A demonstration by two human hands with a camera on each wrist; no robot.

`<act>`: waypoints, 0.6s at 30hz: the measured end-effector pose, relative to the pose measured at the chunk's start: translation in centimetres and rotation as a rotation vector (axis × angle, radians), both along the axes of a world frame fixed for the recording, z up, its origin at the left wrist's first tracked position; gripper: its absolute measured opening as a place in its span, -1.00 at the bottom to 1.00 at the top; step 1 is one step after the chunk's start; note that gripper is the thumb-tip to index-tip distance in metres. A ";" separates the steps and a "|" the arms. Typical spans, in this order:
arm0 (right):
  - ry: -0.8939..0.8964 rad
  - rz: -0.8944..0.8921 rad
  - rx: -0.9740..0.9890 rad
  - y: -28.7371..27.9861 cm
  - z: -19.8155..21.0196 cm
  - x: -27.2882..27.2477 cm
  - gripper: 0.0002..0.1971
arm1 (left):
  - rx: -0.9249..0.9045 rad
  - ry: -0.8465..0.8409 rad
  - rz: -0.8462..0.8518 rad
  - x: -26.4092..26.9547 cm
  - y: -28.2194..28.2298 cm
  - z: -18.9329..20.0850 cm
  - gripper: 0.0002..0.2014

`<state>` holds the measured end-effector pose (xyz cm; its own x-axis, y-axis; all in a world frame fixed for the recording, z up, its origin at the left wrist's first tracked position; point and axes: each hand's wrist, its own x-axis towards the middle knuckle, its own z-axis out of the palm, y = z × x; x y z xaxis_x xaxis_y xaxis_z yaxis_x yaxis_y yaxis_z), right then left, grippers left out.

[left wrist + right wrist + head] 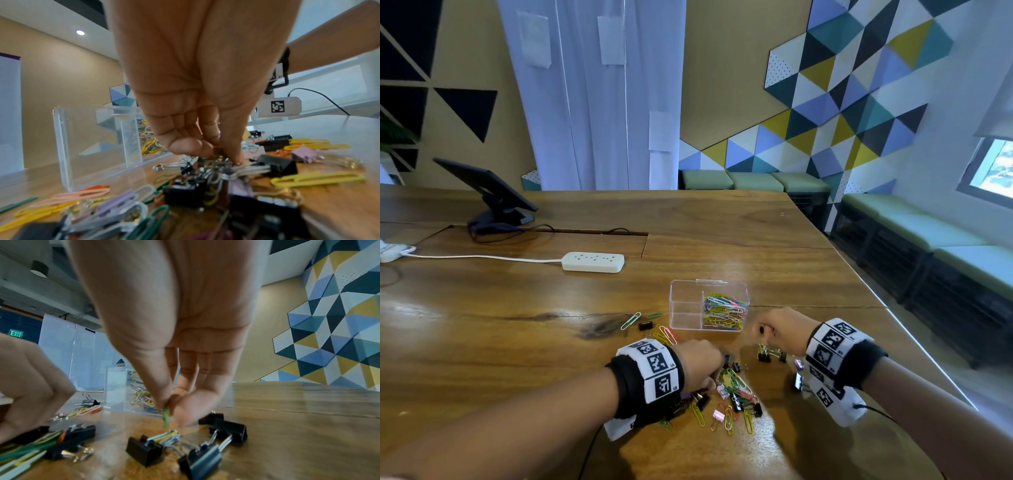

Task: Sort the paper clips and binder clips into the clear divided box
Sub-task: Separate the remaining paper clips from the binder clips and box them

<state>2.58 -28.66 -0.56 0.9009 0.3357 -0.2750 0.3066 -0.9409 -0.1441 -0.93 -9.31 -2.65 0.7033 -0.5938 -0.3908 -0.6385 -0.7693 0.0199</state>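
The clear divided box [685, 308] stands on the wooden table; its right compartment holds several coloured paper clips [724, 313], its left one looks bare. In front of it lies a mixed pile of paper clips and binder clips [736, 390]. My left hand [714, 371] reaches down into that pile, and its fingertips [236, 157] pinch a thin green paper clip [219, 153] among tangled black binder clips [277, 165]. My right hand [765, 334] hovers near the box's front right corner, pinching a green paper clip [166, 416] above black binder clips [144, 449].
More paper clips and a black binder clip [645, 325] lie left of the box. Binder clips [799, 377] sit by my right wrist. A white power strip [593, 262] and a screen on a stand [489, 192] are farther back. The table's edge [893, 315] runs on the right.
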 end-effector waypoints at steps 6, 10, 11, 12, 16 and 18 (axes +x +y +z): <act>0.008 0.029 -0.021 -0.5 -0.6 -0.1 -0.68 | -0.045 -0.007 -0.009 0.0 0.5 0.4 -0.77; 0.004 -0.008 -0.024 -0.5 0.1 -0.4 -0.68 | -0.165 0.044 0.028 0.4 1.0 0.4 -0.82; -0.005 -0.003 -0.005 -0.3 0.2 -0.6 -0.69 | -0.188 0.061 0.041 0.5 1.0 0.5 -0.82; -0.005 0.005 0.035 0.0 0.3 -0.8 -0.69 | -0.208 0.074 0.055 0.6 1.0 0.6 -0.81; 0.138 0.028 0.182 1.8 0.6 -2.5 -0.74 | -0.284 0.108 0.092 0.7 1.0 0.7 -0.76; 0.169 0.065 0.151 2.5 0.4 -3.0 -0.77 | -0.318 0.126 0.110 0.7 1.1 0.8 -0.74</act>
